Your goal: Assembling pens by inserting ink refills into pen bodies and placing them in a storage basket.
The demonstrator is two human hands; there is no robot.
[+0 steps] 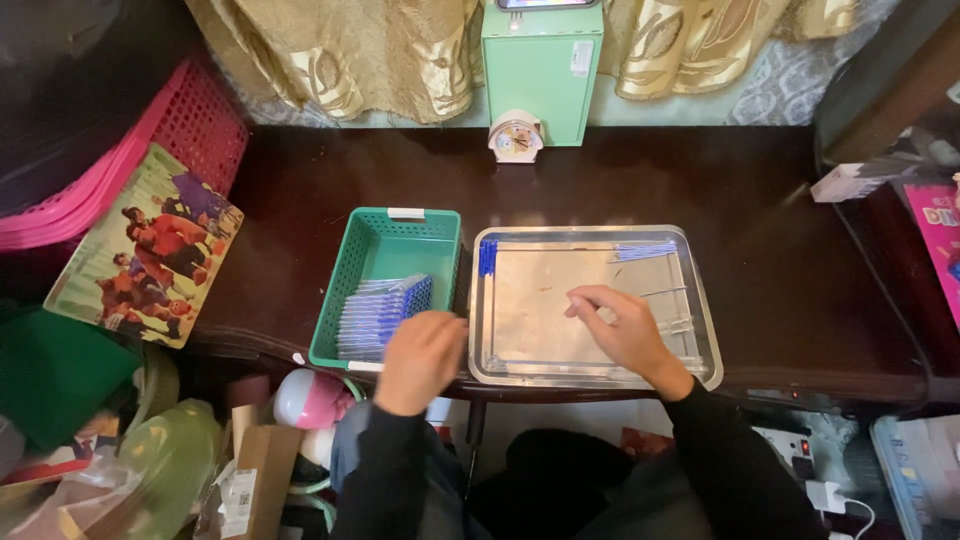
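**A:** ok so closest to the camera – dark sleeves, two bare hands over a dark table. What's the left hand doing?

**B:** It's at the near right corner of the green basket, fingers curled down right by the stack of blue pens lying inside. Can't tell if it's actually gripping any, the back of the hand hides the fingers.

**A:** And the right hand?

**B:** Inside the metal tray, fingers loosely bent with the tips pinched together near the middle. Whether there's anything between them I can't tell.

**A:** Further back?

**B:** Blue caps in the tray's far left corner, more loose pens along its far edge – then a small clock and a mint-green box by the gold curtain.
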